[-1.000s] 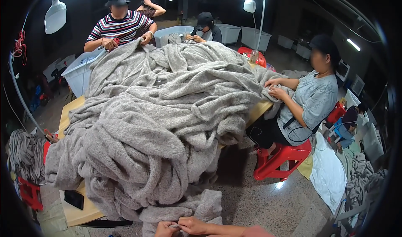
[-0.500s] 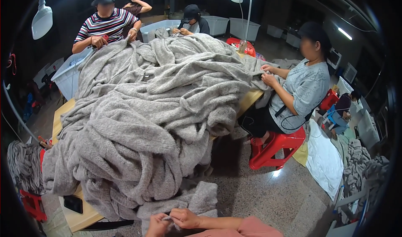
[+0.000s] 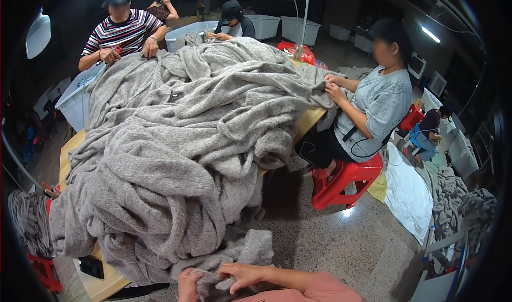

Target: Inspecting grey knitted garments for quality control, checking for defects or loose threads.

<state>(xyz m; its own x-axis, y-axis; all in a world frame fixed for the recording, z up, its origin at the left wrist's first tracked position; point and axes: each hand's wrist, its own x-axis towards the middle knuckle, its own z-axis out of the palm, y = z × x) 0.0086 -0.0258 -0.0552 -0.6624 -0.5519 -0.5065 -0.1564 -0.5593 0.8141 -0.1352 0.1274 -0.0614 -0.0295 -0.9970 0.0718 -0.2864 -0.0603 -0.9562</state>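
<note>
A soft grey knit garment hangs at the near edge of the large heap, just in front of me. My left hand is closed on a fold of it, fingers wrapped round the cloth. Beside it, my right hand curves over the same knit, its thumb and forefinger parted with cloth between them. The lower part of the garment runs out of the picture. Beyond my hands, the heap of grey knitwear covers most of the wooden table.
A black phone lies on the table's near left corner. To the right, a co-worker on a red stool handles knitwear. Across the table are another in stripes and one in a black cap. White bins stand around.
My hands have moved apart from a close pinch, the right one loosening its fingers over the cloth. The whole view has shifted slightly, so the scene sits farther left and up.
</note>
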